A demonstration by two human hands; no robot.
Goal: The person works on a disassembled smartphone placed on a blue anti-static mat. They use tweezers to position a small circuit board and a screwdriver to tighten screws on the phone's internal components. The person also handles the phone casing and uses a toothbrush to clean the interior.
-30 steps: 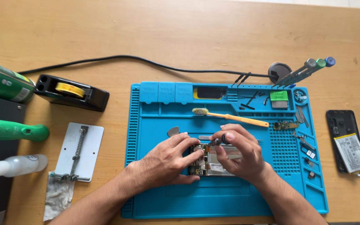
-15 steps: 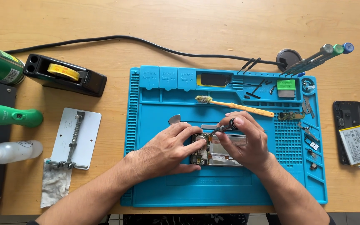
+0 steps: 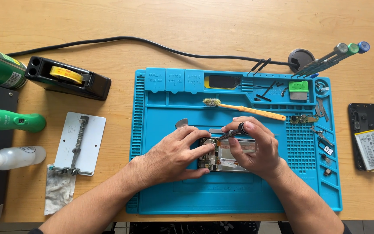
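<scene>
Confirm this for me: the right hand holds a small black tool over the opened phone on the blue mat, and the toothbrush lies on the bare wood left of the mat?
Not quite. The toothbrush lies on the mat itself, just above the hands, as the head view shows. The right hand does hold the black tool over the phone.
</scene>
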